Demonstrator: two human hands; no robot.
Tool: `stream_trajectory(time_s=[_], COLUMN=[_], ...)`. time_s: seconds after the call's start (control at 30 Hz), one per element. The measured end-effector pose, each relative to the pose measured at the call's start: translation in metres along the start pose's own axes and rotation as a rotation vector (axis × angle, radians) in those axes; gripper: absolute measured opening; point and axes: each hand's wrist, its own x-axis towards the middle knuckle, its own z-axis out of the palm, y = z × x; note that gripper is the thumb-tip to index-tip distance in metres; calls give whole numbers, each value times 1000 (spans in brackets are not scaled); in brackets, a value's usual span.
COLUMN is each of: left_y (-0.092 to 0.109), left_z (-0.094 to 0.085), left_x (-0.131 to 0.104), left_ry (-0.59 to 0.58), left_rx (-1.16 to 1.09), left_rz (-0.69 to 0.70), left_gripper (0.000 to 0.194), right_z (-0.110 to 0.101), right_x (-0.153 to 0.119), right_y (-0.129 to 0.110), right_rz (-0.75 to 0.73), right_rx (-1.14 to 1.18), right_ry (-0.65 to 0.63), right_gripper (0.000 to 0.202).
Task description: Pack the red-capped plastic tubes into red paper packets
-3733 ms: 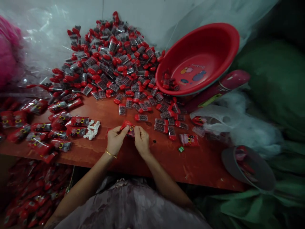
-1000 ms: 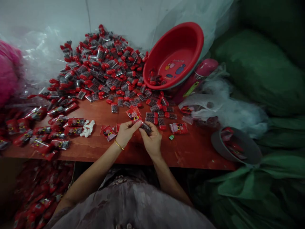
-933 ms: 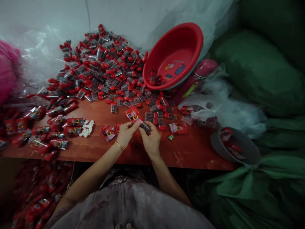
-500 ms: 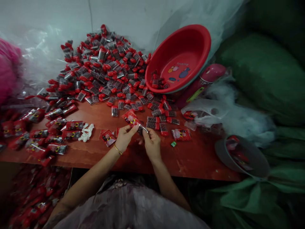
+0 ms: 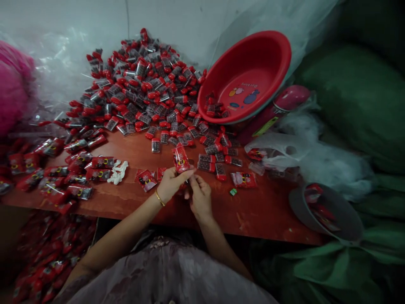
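A small red printed packet (image 5: 180,158) stands upright between my hands, its lower end hidden by my fingers. My left hand (image 5: 171,182), with a gold bracelet at the wrist, grips it between thumb and fingers. My right hand (image 5: 200,195) has its fingers closed together at the packet's lower end; I cannot make out exactly what they pinch. Just beyond lie clear containers with red caps and dark contents (image 5: 206,162). Flat red packets (image 5: 147,180) lie left of my left hand, and another red packet (image 5: 243,180) lies to the right.
Red-capped containers (image 5: 139,90) form a big heap against the wall. A red basin (image 5: 249,71) leans at the back right, beside a pink bottle (image 5: 289,98). A grey bowl (image 5: 297,209) sits at the table's right edge. Filled packets (image 5: 77,173) and white scraps (image 5: 117,172) lie left.
The packet has turned from slanting left to nearly upright. Its dark contents, visible by my right fingers before, are now hidden. The whole view has shifted slightly.
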Motion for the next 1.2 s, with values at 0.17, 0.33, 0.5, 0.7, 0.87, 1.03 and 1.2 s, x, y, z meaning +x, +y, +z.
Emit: stream_trajectory(time_s=[0.17,0.33,0.5,0.7,0.87,1.03,1.2], left_y=[5,9,-3,-1,0,-11,-19], left_z=[0,-3,-1,-7,-4,-4,-6], left_x=[-9,-5,3,16,18,18,22], left_ry=[-25,47,42,56,4,-70,-82], left_rx=[29,6,-7,-105,-130,-178,-336], left_rz=[48,160,90,46,-43,-167,-161], left_gripper=[40,36,42,46,47,44,43], right_z=[-2,-9,0,5,2,0,3], right_x=[-3,-3,10,23,25,34,48], right_y=[0,-7,-8,-3,-1,0,6], right_rz=[19,-67,-125,-116,-89,-24,-198], right_rx=[114,-43,-174,-135,-96,-37,-138], right_ry=[-40,-5,115,5,-31,-41,64], right_gripper=[30,30,32,30,25,37,41])
